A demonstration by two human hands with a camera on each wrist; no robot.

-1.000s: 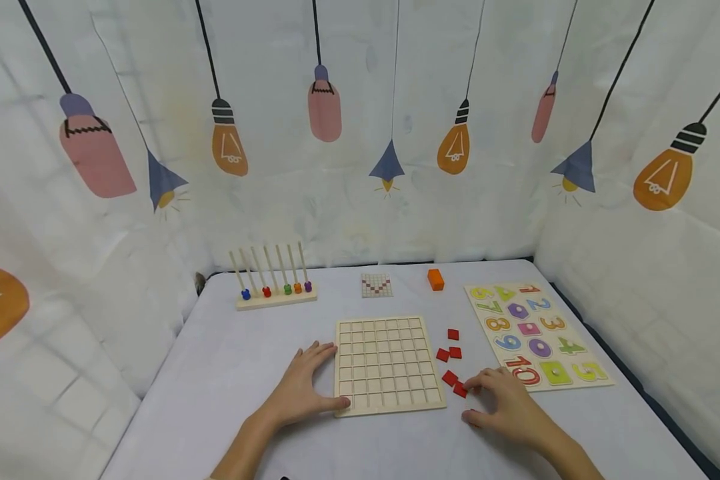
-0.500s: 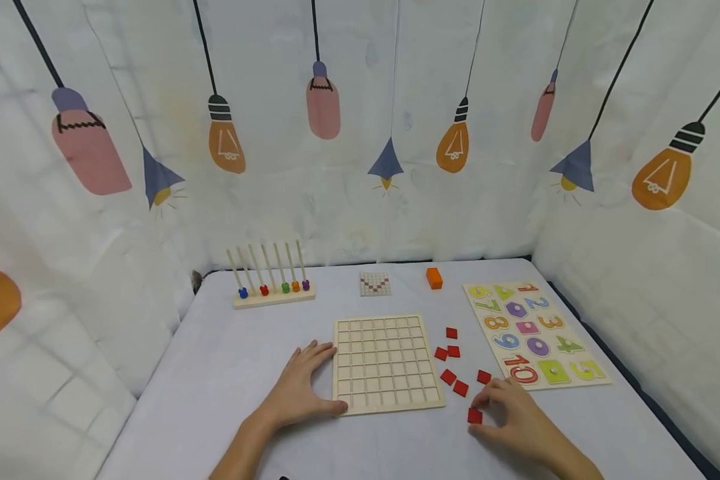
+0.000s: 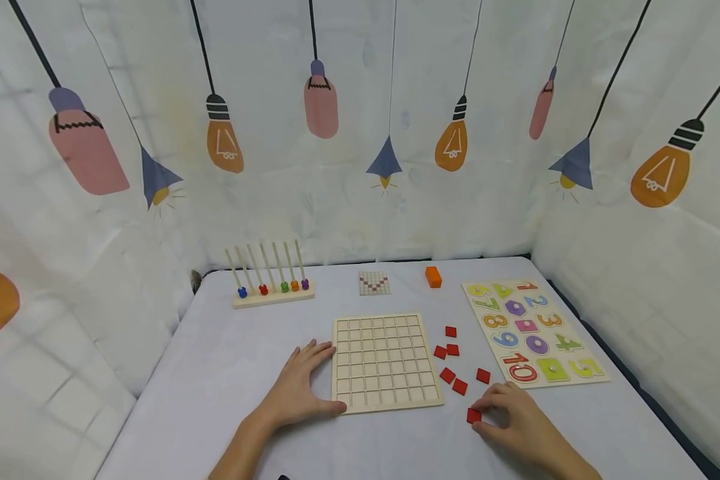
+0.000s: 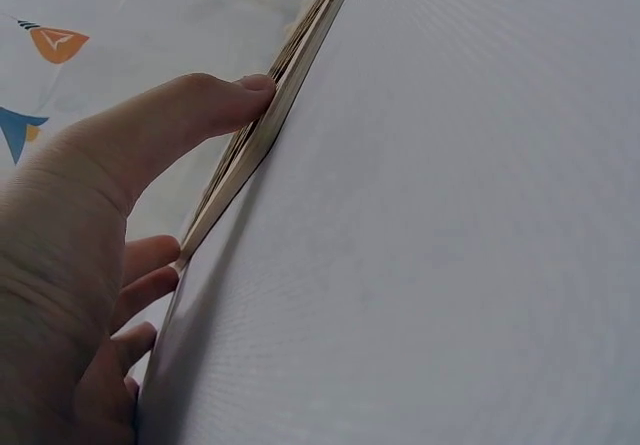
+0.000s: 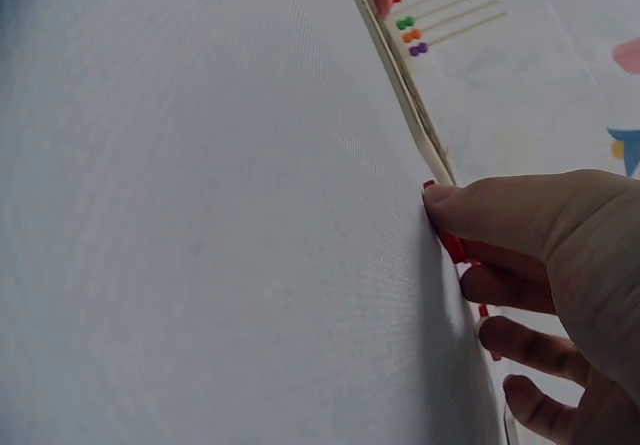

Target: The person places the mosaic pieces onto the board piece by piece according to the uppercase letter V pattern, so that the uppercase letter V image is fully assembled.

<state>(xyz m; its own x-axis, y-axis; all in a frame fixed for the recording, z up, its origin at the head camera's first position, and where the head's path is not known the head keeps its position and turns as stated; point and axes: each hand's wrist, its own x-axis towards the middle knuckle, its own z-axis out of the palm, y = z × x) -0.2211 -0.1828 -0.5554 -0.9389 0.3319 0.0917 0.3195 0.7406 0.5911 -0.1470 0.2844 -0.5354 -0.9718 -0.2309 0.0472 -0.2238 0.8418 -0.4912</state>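
A square wooden grid board (image 3: 387,363) lies flat on the white-covered table. My left hand (image 3: 303,387) rests along its left side, thumb on the near-left corner and fingertips at the left edge. In the left wrist view the thumb (image 4: 190,105) lies on the board's rim. To the right of the board, my right hand (image 3: 510,420) pinches a small red square tile (image 3: 473,416) between thumb and fingers, low at the table. Close to those fingertips lies another red tile (image 3: 483,376), with several more, such as the red tile (image 3: 447,375), scattered beside the board.
A wooden number puzzle (image 3: 537,333) lies at the right, near my right hand. Toward the back stand a bead stacker (image 3: 273,300) with upright pegs and an orange block (image 3: 434,277). Between them lies a small patterned card (image 3: 375,283). Printed fabric walls rise behind the table.
My right hand has moved slightly toward the near side, from near the other tiles to one red tile, which it now pinches. The left hand stays at the board.
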